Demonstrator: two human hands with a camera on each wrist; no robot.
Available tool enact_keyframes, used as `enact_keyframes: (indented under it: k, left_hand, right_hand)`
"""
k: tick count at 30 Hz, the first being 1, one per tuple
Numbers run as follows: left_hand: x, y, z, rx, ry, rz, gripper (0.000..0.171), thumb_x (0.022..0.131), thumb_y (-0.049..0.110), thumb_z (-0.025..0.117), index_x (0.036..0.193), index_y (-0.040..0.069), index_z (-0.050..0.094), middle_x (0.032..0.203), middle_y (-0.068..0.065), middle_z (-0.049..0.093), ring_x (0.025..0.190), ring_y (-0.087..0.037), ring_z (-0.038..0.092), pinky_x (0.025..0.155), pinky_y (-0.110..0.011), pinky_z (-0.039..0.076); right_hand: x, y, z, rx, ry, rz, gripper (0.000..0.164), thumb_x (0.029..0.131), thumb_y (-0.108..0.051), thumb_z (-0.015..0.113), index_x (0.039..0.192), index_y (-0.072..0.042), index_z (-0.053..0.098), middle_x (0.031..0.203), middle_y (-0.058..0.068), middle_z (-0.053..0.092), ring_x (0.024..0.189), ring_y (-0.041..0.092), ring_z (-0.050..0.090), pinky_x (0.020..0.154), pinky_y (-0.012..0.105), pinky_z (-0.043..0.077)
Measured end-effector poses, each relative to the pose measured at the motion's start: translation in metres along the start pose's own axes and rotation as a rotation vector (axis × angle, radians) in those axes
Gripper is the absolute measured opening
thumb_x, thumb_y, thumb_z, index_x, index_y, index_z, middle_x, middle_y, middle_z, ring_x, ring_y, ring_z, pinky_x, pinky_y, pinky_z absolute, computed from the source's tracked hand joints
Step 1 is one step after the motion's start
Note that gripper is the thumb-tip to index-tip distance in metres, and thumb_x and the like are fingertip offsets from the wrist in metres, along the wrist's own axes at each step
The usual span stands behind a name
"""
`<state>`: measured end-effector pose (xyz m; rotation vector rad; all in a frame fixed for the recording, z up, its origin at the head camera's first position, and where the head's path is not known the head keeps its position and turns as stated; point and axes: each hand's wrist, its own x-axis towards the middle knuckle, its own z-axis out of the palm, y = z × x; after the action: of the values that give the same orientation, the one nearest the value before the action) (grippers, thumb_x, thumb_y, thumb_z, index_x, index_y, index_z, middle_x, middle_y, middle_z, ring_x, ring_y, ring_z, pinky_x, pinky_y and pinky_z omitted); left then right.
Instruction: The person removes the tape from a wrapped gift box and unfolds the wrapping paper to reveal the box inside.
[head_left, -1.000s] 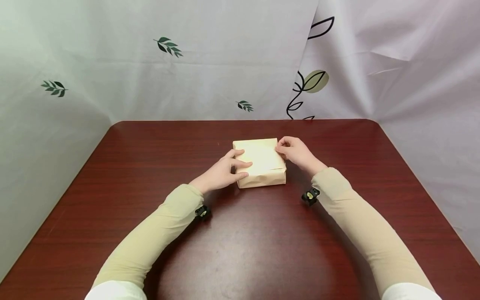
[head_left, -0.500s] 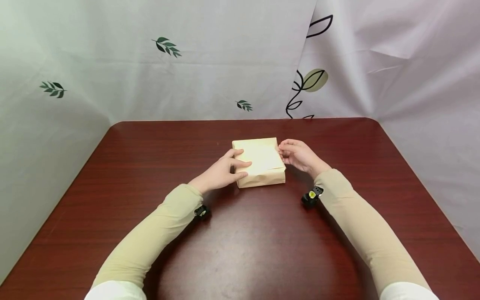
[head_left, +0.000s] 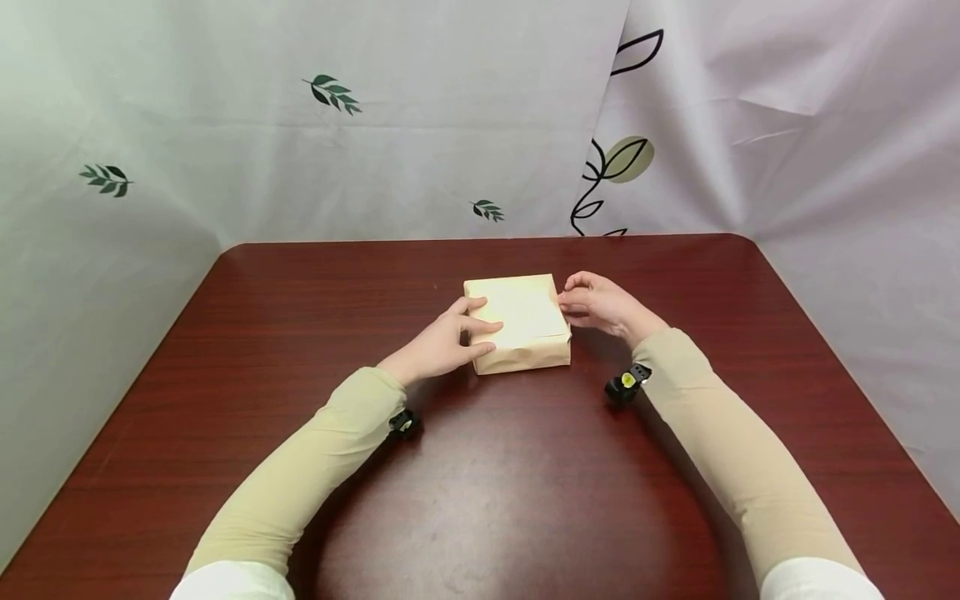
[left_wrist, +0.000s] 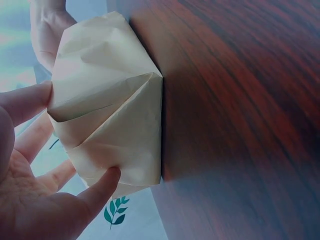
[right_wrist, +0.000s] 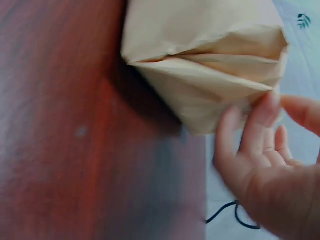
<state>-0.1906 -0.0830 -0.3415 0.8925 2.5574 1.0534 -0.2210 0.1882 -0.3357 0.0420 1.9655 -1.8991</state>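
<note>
A box wrapped in cream paper sits on the table, its end folds showing in both wrist views. My left hand rests on its left side with spread, fairly straight fingers over the top. One left fingertip presses the folded left end. At the right end is my right hand, fingers bent. In the right wrist view its thumb and fingertips come together at the tip of the pointed paper flap, pinching there. A greyish patch shows between two right fingers; I cannot tell what it is.
The dark red-brown wooden table extends around the box, with rounded far corners. Pale fabric printed with leaves hangs behind it. A small black camera is strapped at each wrist, the right one hanging beneath the sleeve.
My right hand has shifted slightly right and away from the box's top edge, its lower fingers now showing beside the right end. The left hand and box stay almost in place.
</note>
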Motion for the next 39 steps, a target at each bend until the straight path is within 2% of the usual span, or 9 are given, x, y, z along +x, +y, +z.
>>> enact_keyframes:
  k: [7,13,16,20,23,26,29,33,39]
  left_hand:
    - [0.0,-0.001,0.0,-0.005,0.0,0.0,0.038,0.09,0.02,0.065,0.127,0.01,0.061,0.151,-0.014,0.027,0.138,-0.032,0.032,0.106,-0.043,0.036]
    - [0.0,-0.001,0.002,-0.009,-0.004,-0.001,0.038,0.09,0.019,0.065,0.127,0.01,0.062,0.152,-0.014,0.027,0.137,-0.031,0.034,0.105,-0.043,0.037]
    - [0.001,-0.001,0.002,-0.008,-0.003,-0.001,0.038,0.09,0.019,0.065,0.127,0.01,0.062,0.152,-0.014,0.027,0.137,-0.03,0.035,0.105,-0.042,0.037]
    - [0.0,-0.001,0.002,-0.004,-0.001,0.005,0.038,0.09,0.02,0.065,0.127,0.01,0.062,0.151,-0.014,0.027,0.137,-0.031,0.034,0.105,-0.042,0.037]
    - [0.0,-0.001,0.001,-0.004,0.004,0.007,0.038,0.09,0.02,0.066,0.127,0.01,0.062,0.151,-0.014,0.028,0.138,-0.031,0.033,0.105,-0.043,0.037]
    - [0.0,-0.001,0.0,-0.006,0.008,0.001,0.038,0.09,0.02,0.066,0.127,0.01,0.061,0.151,-0.013,0.028,0.138,-0.031,0.033,0.104,-0.043,0.037]
    - [-0.001,-0.001,-0.001,-0.007,0.006,-0.003,0.039,0.091,0.02,0.065,0.128,0.01,0.061,0.151,-0.013,0.027,0.138,-0.031,0.032,0.104,-0.043,0.038]
    - [0.0,-0.001,-0.001,-0.006,0.003,-0.001,0.039,0.091,0.019,0.064,0.128,0.009,0.06,0.151,-0.014,0.027,0.138,-0.031,0.032,0.104,-0.043,0.037]
    - [0.0,0.001,0.0,0.002,0.001,-0.003,0.038,0.091,0.019,0.065,0.127,0.009,0.061,0.151,-0.015,0.028,0.137,-0.031,0.034,0.103,-0.042,0.038]
  right_hand:
    - [-0.002,-0.008,-0.001,-0.144,-0.033,-0.027,0.017,0.093,0.003,0.048,0.09,-0.007,0.036,0.077,-0.009,0.057,0.075,0.003,0.059,0.076,0.022,0.049]
    - [-0.003,-0.009,-0.002,-0.176,-0.027,0.01,0.017,0.095,0.003,0.047,0.088,-0.007,0.034,0.081,-0.003,0.054,0.078,0.006,0.059,0.078,0.028,0.051]
    - [-0.003,-0.009,-0.003,-0.107,-0.034,0.012,0.018,0.095,0.005,0.045,0.087,-0.006,0.032,0.081,0.0,0.054,0.077,0.006,0.06,0.076,0.026,0.053]
    - [-0.004,-0.007,-0.008,0.056,-0.042,0.011,0.02,0.094,0.01,0.039,0.084,-0.006,0.032,0.077,0.003,0.053,0.077,0.009,0.062,0.073,0.023,0.054]
    - [-0.005,-0.006,-0.012,0.162,-0.062,0.016,0.022,0.094,0.013,0.034,0.083,-0.006,0.032,0.074,0.005,0.052,0.077,0.013,0.065,0.073,0.025,0.056]
    - [-0.005,-0.005,-0.014,0.228,-0.1,0.026,0.022,0.095,0.013,0.031,0.083,-0.006,0.033,0.081,0.009,0.052,0.08,0.015,0.067,0.074,0.028,0.056]
    - [-0.005,-0.004,-0.015,0.299,-0.107,0.045,0.021,0.095,0.012,0.027,0.084,-0.005,0.032,0.095,0.016,0.051,0.081,0.018,0.068,0.074,0.03,0.056]
    - [-0.005,0.0,-0.018,0.369,-0.078,0.056,0.018,0.096,0.011,0.023,0.086,-0.004,0.027,0.104,0.02,0.047,0.079,0.019,0.068,0.072,0.029,0.056]
    - [-0.007,0.006,-0.022,0.377,-0.095,0.035,0.021,0.097,0.01,0.023,0.089,-0.004,0.036,0.095,0.014,0.053,0.08,0.018,0.068,0.071,0.028,0.056]
